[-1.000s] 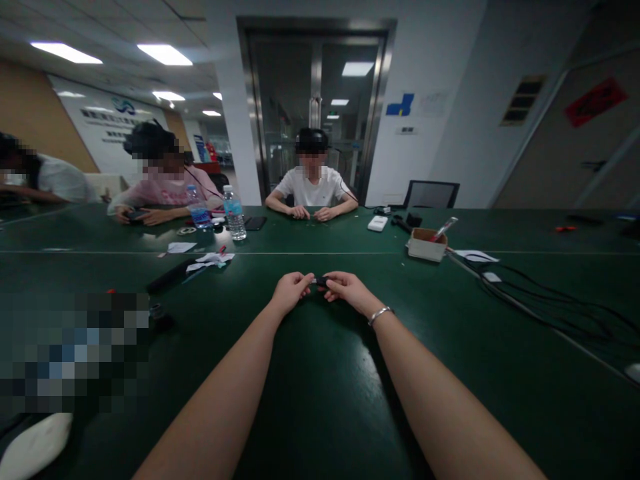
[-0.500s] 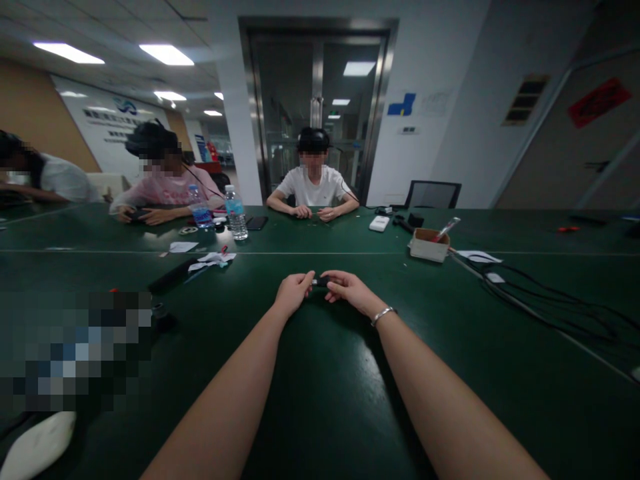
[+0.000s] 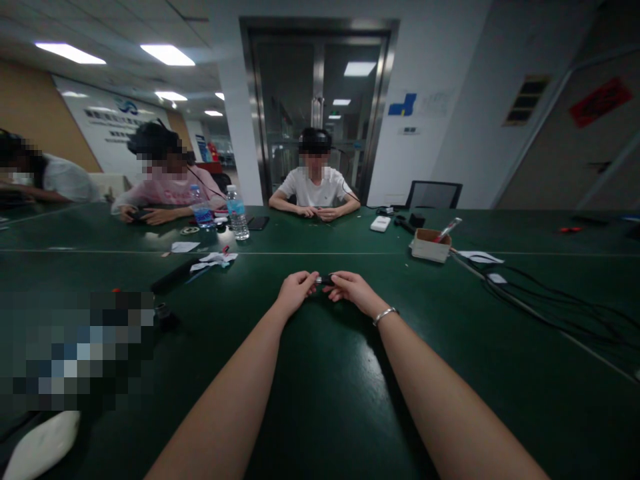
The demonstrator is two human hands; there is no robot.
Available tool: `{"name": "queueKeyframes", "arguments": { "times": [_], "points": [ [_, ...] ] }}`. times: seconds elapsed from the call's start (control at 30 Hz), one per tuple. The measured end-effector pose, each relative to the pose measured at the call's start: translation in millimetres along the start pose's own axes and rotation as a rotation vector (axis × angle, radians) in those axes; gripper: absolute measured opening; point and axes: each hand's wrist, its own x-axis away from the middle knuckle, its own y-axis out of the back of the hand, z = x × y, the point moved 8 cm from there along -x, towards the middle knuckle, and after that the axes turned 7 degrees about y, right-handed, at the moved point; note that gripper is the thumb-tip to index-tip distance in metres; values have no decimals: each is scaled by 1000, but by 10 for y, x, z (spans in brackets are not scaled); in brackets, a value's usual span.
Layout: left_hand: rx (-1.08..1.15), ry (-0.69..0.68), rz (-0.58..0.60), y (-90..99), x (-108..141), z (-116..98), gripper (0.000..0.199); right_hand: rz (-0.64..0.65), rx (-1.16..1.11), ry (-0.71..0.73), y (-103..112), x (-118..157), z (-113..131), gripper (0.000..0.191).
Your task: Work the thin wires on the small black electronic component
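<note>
Over the green table, my left hand pinches the silver end of a small black stick, which looks like a USB stick. My right hand, with a silver bracelet at the wrist, grips the black end between thumb and fingers. The stick lies level between both hands. Fingertips cover its two ends, and it is too small to make out in detail.
Beyond my hands are crumpled papers, water bottles and a small box with a pen-like item. Black cables run along the right. A white object lies near left. People sit across the table.
My right fingers have shifted slightly right along the stick, so more of its black body shows. My left hand stays at the silver end, almost unmoved.
</note>
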Motion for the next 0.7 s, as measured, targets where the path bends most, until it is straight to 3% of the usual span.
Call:
{"name": "queueKeyframes", "arguments": {
  "times": [0.17, 0.4, 0.7],
  "points": [
    [8, -8, -11, -2, 49, -51, 39, -32, -25, -8, 14, 8, 2, 8],
    [55, -133, -10, 28, 83, -140, 35, -19, -37, 5, 20, 14, 4, 12],
    [118, -49, -12, 20, 59, -85, 29, -18, 15, -5, 44, -8, -32, 14]
  ]
}}
